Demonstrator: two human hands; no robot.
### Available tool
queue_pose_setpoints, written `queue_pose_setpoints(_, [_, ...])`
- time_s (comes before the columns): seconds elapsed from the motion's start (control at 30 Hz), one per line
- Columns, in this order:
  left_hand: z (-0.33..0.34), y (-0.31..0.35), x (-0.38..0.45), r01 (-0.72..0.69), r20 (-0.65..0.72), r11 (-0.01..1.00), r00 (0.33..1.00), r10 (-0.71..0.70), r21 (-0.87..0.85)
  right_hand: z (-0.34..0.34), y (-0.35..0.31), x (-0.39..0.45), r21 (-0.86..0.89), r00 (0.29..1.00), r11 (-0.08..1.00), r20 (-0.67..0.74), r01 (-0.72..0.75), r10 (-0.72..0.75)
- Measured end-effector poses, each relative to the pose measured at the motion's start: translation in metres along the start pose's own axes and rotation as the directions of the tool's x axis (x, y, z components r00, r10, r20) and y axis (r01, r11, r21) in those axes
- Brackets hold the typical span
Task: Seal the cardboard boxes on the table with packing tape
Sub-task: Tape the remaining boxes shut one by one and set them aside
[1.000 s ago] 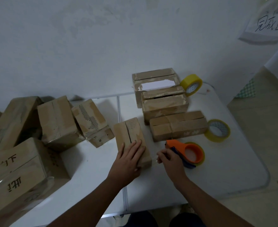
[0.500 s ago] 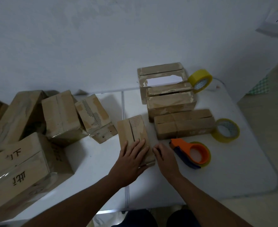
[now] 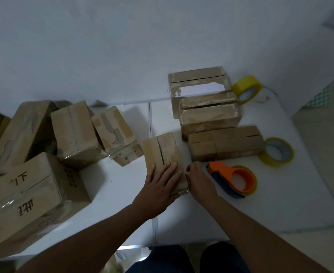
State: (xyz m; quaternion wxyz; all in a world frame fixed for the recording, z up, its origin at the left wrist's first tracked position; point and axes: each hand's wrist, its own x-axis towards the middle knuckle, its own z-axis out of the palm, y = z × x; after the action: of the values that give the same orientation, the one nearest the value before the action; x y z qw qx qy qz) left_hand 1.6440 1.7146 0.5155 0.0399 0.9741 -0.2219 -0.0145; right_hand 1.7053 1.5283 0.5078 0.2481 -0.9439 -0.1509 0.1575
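Note:
A small cardboard box [image 3: 162, 150] lies in the middle of the white table [image 3: 280, 194], its top flaps meeting at a dark seam. My left hand [image 3: 158, 188] lies flat on the box's near end with straight fingers. My right hand [image 3: 198, 180] presses against the box's right near side, fingers fairly straight. An orange tape dispenser [image 3: 235, 179] with a yellowish roll lies on the table just right of my right hand, untouched.
Three boxes stand behind: a long one [image 3: 225, 143], a taller one [image 3: 209, 117] and one with a white opening [image 3: 199, 83]. Yellow tape rolls sit at the back [image 3: 246, 89] and right [image 3: 277, 152]. Several larger boxes [image 3: 24, 194] crowd the left side.
My right hand let go of the tape dispenser and moved left to the small box's side. My left hand stays flat on the box. The camera tilted slightly.

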Motion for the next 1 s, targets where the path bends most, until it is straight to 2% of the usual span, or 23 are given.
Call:
queue_pose_setpoints(0.07, [0.000,-0.001,0.000,-0.002,0.005,1.000,1.000,0.002,0.002,-0.007,-0.001,-0.008,0.011,0.997,0.998,0.036,0.066,-0.067])
queue_pose_setpoints(0.23, [-0.001,-0.002,0.001,-0.014,0.001,1.000,1.000,0.014,-0.004,-0.013,0.004,-0.042,-0.024,0.985,0.986,-0.047,0.166,-0.167])
queue_pose_setpoints(0.3, [-0.002,-0.004,0.001,-0.033,-0.001,0.999,0.999,0.033,-0.013,-0.011,0.000,-0.045,-0.057,0.974,0.973,-0.022,0.225,-0.227])
queue_pose_setpoints(0.43, [-0.004,-0.010,0.001,-0.073,0.010,0.997,0.997,0.074,-0.027,-0.020,-0.008,-0.041,-0.146,0.970,0.959,0.048,0.244,-0.240])
queue_pose_setpoints(0.57, [-0.006,-0.014,0.003,-0.114,0.001,0.993,0.994,0.114,-0.036,-0.040,-0.002,-0.044,-0.080,0.948,0.953,0.154,0.292,-0.277])
queue_pose_setpoints(0.67, [-0.011,-0.016,0.006,-0.192,-0.001,0.980,0.981,0.193,-0.050,-0.052,-0.003,-0.045,-0.047,0.941,0.958,0.209,0.282,-0.266])
queue_pose_setpoints(0.77, [-0.014,-0.021,0.009,-0.262,0.020,0.964,0.965,0.263,-0.042,-0.054,-0.013,-0.042,-0.079,0.951,0.964,0.199,0.255,-0.235])
queue_pose_setpoints(1.0, [-0.016,-0.025,0.010,-0.283,0.025,0.959,0.959,0.284,-0.026,-0.042,-0.024,-0.044,-0.217,0.973,0.955,0.154,0.204,-0.173])
